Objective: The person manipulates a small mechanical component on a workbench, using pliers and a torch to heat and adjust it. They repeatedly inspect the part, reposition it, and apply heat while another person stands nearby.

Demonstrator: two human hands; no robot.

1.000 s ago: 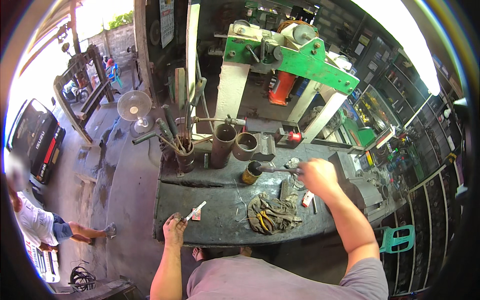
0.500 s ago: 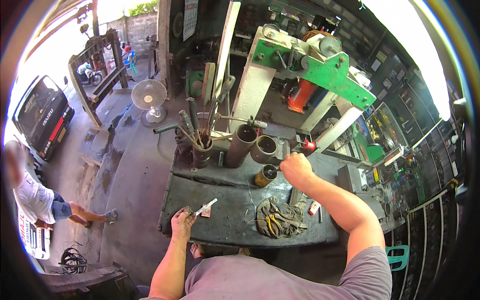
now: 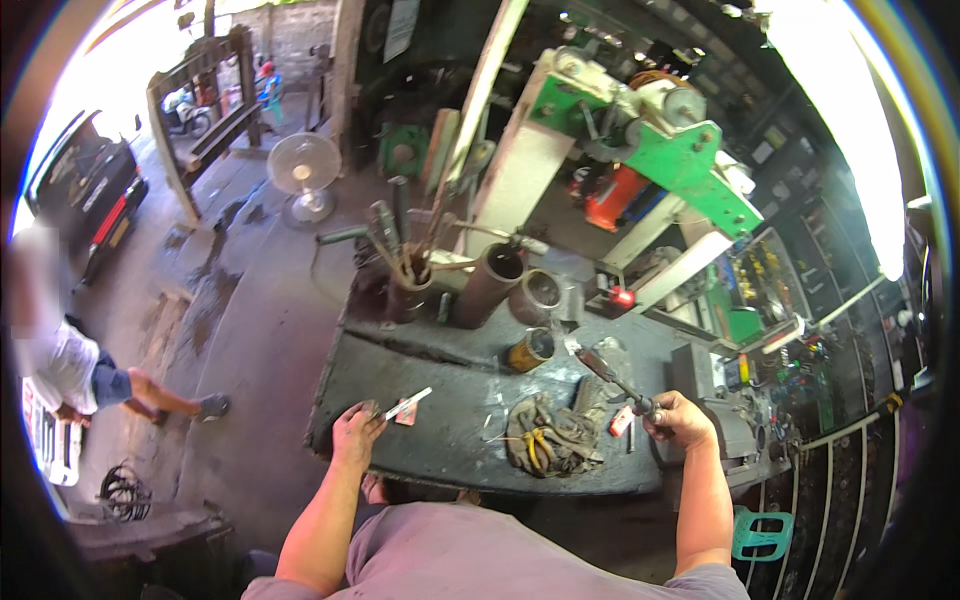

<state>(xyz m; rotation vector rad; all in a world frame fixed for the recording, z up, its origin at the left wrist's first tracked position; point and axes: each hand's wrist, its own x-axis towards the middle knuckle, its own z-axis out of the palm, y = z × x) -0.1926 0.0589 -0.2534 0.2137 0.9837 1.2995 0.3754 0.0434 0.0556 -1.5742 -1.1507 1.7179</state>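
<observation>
My right hand [image 3: 682, 420] grips the dark end of a slim rod-like tool [image 3: 624, 387], over the right part of the workbench [image 3: 440, 385]. The tool points up and left, with a thicker brown section and a pale tip; its exact kind is unclear. Just left of the tip stands a small yellowish can [image 3: 531, 351]. My left hand [image 3: 358, 432] is pinched at the bench's left front edge. From its fingertips sticks out a slim white pen-like stick [image 3: 408, 403], above a small red packet [image 3: 405, 413]. A crumpled dark rag [image 3: 570, 438] with yellow-handled pliers [image 3: 540, 450] lies between the hands.
Farther back on the bench stand a tall metal cylinder [image 3: 488, 288], a shorter one [image 3: 536, 296] and a pot of tools [image 3: 408, 292]. A green and white press frame [image 3: 670, 165] rises behind. A fan [image 3: 304, 170] and another person [image 3: 85, 380] are at left.
My right hand has moved right and toward me, bringing the rod-like tool out of the yellowish can. My left hand stays pinched by the white stick. The whole view has shifted slightly.
</observation>
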